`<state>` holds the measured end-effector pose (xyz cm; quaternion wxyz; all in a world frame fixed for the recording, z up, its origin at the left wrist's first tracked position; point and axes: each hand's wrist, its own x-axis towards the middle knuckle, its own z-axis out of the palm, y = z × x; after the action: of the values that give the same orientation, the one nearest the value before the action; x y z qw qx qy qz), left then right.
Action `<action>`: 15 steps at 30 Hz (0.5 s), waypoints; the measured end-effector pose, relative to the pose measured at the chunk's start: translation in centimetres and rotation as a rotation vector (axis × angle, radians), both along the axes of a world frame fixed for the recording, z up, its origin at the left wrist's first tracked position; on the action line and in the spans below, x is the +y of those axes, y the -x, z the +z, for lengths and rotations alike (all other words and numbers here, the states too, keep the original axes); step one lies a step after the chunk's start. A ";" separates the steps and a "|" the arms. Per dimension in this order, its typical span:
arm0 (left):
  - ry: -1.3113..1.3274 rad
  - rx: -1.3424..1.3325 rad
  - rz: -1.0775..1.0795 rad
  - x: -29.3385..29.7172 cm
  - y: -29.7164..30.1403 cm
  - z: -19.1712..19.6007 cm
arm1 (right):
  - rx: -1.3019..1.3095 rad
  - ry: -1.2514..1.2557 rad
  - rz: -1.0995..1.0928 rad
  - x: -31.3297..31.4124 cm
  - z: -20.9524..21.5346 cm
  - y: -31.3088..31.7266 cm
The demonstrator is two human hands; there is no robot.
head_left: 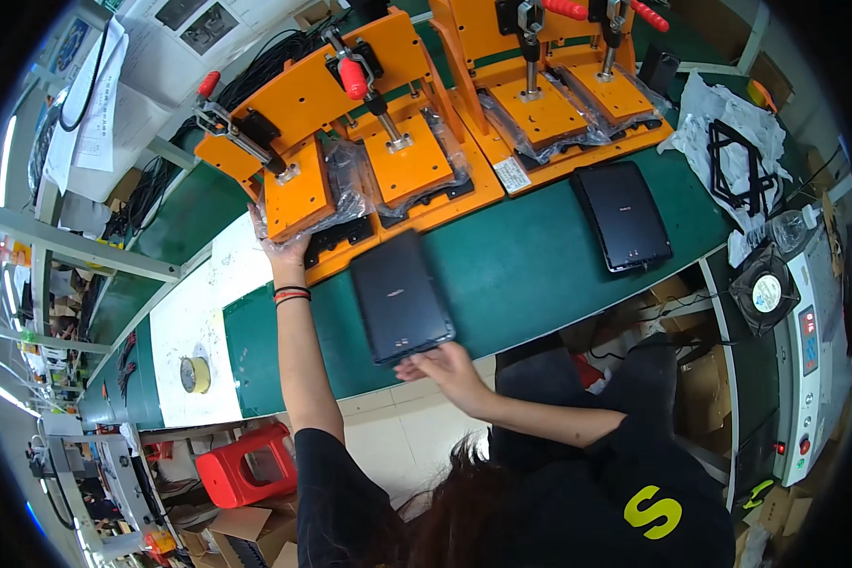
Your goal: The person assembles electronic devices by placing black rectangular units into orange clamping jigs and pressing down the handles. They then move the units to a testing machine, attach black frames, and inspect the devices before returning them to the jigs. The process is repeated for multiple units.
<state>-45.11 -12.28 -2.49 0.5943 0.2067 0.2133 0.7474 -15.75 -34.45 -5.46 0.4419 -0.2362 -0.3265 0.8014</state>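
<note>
My right hand is closed on the near edge of a black tablet-like device, thumb and fingers at its lower end. The device is tilted over the front of the green bench, slightly blurred. My left hand reaches up to the near left corner of an orange pressing plate. Clear plastic film hangs around that plate and hides most of its fingers. Under the plate's near edge shows a black part in the fixture. A second black tablet-like device lies flat on the bench to the right.
Two orange clamp fixtures with red-handled toggle clamps stand along the back. Black frames lie on white wrapping at right, near a small fan. A yellow spool stands at left. A red stool is below.
</note>
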 end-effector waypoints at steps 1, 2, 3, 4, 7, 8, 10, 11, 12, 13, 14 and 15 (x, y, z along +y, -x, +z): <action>-0.017 0.018 0.007 0.1 0.1 -0.5 | -0.031 -0.018 0.009 -0.4 -0.3 -1.7; -0.025 0.106 0.021 0.2 0.7 -0.7 | -0.062 -0.008 -0.020 -0.6 -0.4 -3.2; -0.033 0.191 0.039 0.2 1.2 -0.9 | -0.093 0.002 -0.044 -0.8 -0.4 -4.7; -0.067 0.342 0.070 -0.4 3.9 -1.4 | -0.115 0.006 -0.039 -1.1 -0.2 -5.7; 0.344 0.590 0.033 -1.1 -0.8 3.4 | -0.179 0.179 -0.203 -1.8 1.0 -10.6; 0.469 0.544 -0.193 -1.1 3.9 5.1 | -0.210 0.185 -0.163 -1.8 1.6 -12.1; 0.626 0.818 -0.256 -0.9 7.6 8.2 | -0.282 0.216 -0.107 -2.4 1.9 -14.9; 0.641 1.142 -0.083 -0.6 7.3 10.8 | -0.304 0.224 -0.116 -2.9 1.9 -16.0; 0.639 1.491 0.169 -0.2 9.3 13.6 | -0.320 0.223 -0.097 -3.2 1.9 -16.8; 0.628 1.827 0.438 0.6 10.8 16.2 | -0.340 0.224 -0.077 -3.3 2.0 -17.0; 0.273 1.736 0.749 2.3 8.0 18.1 | -0.338 0.238 -0.090 -3.4 2.2 -17.0; 0.056 1.644 0.699 3.0 10.2 20.3 | -0.338 0.231 -0.064 -3.3 2.4 -16.9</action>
<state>-55.30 -9.27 17.81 -0.0036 0.5859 0.6408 0.4961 1.14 -37.72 -3.11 0.3759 -0.4268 -0.2943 0.7680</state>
